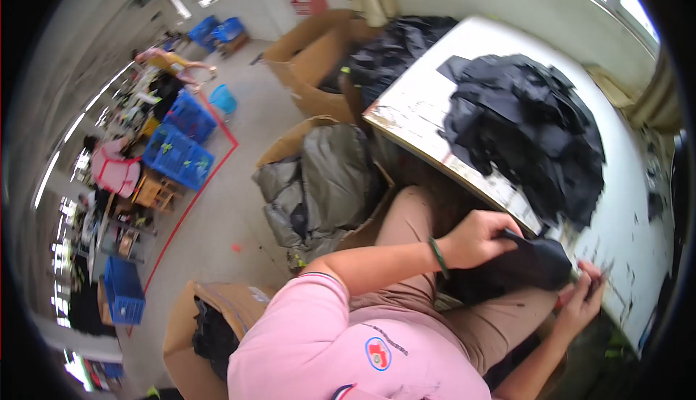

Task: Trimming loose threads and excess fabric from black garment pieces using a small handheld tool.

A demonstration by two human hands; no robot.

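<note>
Over my lap, a black fabric piece (533,264) is stretched between my two hands beside the table edge. My left hand (478,240), with a green bangle at the wrist, is closed on its upper left corner, thumb and fingers pinched together. At the other end my right hand (580,298) is closed around the right edge of the piece. Something thin and dark shows by its fingertips, too small to make out. A large heap of black fabric pieces (522,124) lies on the white table (413,95) just beyond my hands.
Left of my knees stands a cardboard box (284,141) with grey-green fabric (333,168). Another cardboard box (181,342) holds black material; a larger one (290,73) stands by the wall. Across the floor are blue crates (177,157) and people at work (116,168). A curtain (652,95) hangs right.
</note>
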